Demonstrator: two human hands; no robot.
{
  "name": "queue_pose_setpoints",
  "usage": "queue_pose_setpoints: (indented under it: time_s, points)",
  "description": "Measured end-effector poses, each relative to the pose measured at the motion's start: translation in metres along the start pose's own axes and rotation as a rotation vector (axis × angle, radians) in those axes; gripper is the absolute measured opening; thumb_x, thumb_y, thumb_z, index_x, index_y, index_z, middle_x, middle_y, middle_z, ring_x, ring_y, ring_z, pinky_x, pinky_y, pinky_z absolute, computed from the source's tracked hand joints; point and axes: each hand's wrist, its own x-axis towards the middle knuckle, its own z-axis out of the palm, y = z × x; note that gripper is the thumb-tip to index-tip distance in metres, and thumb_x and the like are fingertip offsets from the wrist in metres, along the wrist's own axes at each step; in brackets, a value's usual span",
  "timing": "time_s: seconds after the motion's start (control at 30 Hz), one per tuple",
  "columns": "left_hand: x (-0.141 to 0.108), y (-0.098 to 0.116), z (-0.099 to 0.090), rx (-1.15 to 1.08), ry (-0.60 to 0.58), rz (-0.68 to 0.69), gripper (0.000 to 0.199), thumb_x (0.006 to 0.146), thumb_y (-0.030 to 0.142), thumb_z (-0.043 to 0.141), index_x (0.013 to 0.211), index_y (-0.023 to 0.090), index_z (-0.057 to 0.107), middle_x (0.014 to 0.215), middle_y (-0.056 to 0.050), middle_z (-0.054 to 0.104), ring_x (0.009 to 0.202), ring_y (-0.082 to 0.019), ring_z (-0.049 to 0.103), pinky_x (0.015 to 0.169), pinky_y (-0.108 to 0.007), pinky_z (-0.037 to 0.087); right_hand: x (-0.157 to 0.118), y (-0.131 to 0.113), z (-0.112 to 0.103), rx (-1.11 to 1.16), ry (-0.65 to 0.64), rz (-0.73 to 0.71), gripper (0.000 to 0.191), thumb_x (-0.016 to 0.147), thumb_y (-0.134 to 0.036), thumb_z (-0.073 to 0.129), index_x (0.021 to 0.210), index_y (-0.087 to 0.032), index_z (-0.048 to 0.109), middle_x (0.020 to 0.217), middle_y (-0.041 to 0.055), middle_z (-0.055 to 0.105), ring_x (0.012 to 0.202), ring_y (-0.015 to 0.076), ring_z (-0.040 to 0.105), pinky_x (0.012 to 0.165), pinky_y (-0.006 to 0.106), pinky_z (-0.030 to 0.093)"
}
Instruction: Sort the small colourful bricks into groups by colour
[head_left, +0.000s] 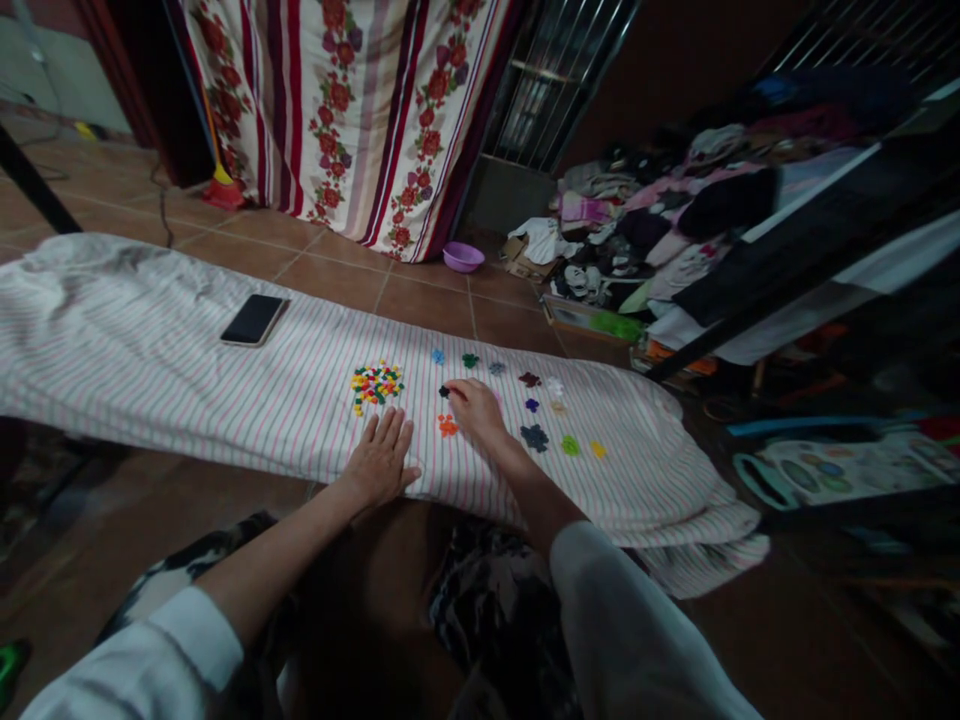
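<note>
My left hand point(381, 460) lies flat on the striped cloth point(315, 400), fingers stretched out. Just beyond its fingertips is a mixed heap of small coloured pieces point(377, 384) in yellow, red, green and other colours. My right hand point(478, 408) has thumb and fingers pinched together at a small black pile point(444, 391); whatever is between the fingertips is too small to make out. An orange pile point(448, 426) lies close below it. Light blue point(439, 356), dark green point(470, 360) and grey point(496, 369) piles sit above. A pink pile shows partly behind the hand.
Right of my hand lie more piles: maroon point(530, 380), white point(555, 385), purple point(532, 405), dark grey point(535, 437), lime green point(570, 445) and yellow point(598, 450). A phone point(255, 320) rests at the left. Beyond are a purple basin point(463, 258) and heaped clothes point(645, 220).
</note>
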Motion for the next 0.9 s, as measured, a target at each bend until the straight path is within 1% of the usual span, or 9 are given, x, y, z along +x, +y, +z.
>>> queue_pose_setpoints:
  time_s: [0.1,0.17,0.27,0.37,0.5,0.7,0.8,0.9]
  points:
    - [0.0,0.0,-0.004,-0.007,-0.031,0.005,0.071,0.088,0.05,0.043,0.143,0.006,0.032,0.152,-0.023,0.026,0.142,-0.035,0.017,0.113,-0.052,0.02,0.011,-0.027,0.021,-0.037,-0.129,-0.043,0.027,0.087,-0.014,0.048,0.104,-0.02,0.069,0.099,0.0068,0.067,0.095,0.0175,0.058,0.09,0.029,0.042]
    - [0.001,0.0,-0.007,-0.015,-0.06,0.003,0.071,0.089,0.05,0.043,0.144,0.006,0.031,0.152,-0.023,0.025,0.142,-0.035,0.016,0.113,-0.052,0.02,0.017,-0.04,0.031,-0.075,-0.198,-0.052,0.029,0.089,-0.016,0.047,0.107,-0.02,0.068,0.1,0.0073,0.067,0.096,0.0172,0.058,0.091,0.028,0.041]
    - [0.001,0.001,-0.011,-0.025,-0.093,0.0,0.071,0.089,0.049,0.041,0.144,0.006,0.03,0.152,-0.023,0.024,0.142,-0.035,0.016,0.113,-0.052,0.02,0.024,-0.052,0.038,-0.134,-0.279,-0.056,0.031,0.089,-0.015,0.045,0.11,-0.02,0.068,0.102,0.0075,0.066,0.097,0.0173,0.058,0.091,0.028,0.04]
    - [0.002,0.001,-0.015,-0.038,-0.114,-0.004,0.071,0.09,0.049,0.04,0.144,0.006,0.029,0.152,-0.022,0.024,0.142,-0.034,0.016,0.113,-0.052,0.019,0.03,-0.058,0.042,-0.179,-0.321,-0.04,0.033,0.089,-0.016,0.045,0.115,-0.021,0.066,0.105,0.0077,0.065,0.099,0.0181,0.057,0.091,0.028,0.04]
    - [0.003,0.002,-0.017,-0.059,-0.12,-0.02,0.072,0.089,0.052,0.039,0.144,0.006,0.03,0.152,-0.022,0.025,0.143,-0.034,0.016,0.114,-0.051,0.017,0.036,-0.063,0.047,-0.234,-0.351,-0.007,0.035,0.091,-0.018,0.043,0.118,-0.023,0.064,0.107,0.0076,0.064,0.103,0.0185,0.055,0.091,0.028,0.039]
    - [0.004,0.003,-0.021,-0.063,-0.14,-0.023,0.072,0.089,0.052,0.04,0.144,0.006,0.031,0.152,-0.022,0.026,0.143,-0.034,0.016,0.114,-0.051,0.017,0.039,-0.067,0.054,-0.27,-0.356,0.018,0.029,0.091,-0.02,0.043,0.11,-0.022,0.065,0.107,0.0084,0.063,0.103,0.0192,0.054,0.09,0.029,0.04]
    - [0.004,0.003,-0.02,-0.057,-0.132,-0.021,0.072,0.089,0.052,0.041,0.143,0.006,0.031,0.152,-0.022,0.027,0.143,-0.034,0.016,0.114,-0.051,0.018,0.038,-0.066,0.056,-0.233,-0.324,0.022,0.023,0.09,-0.02,0.046,0.103,-0.02,0.065,0.104,0.0094,0.063,0.101,0.0202,0.054,0.089,0.031,0.04]
    - [0.003,0.002,-0.017,-0.048,-0.105,-0.017,0.072,0.088,0.052,0.041,0.143,0.005,0.032,0.151,-0.022,0.028,0.142,-0.034,0.018,0.113,-0.051,0.019,0.035,-0.065,0.057,-0.171,-0.252,0.009,0.018,0.087,-0.018,0.049,0.098,-0.019,0.064,0.1,0.009,0.063,0.097,0.0204,0.055,0.088,0.031,0.041]
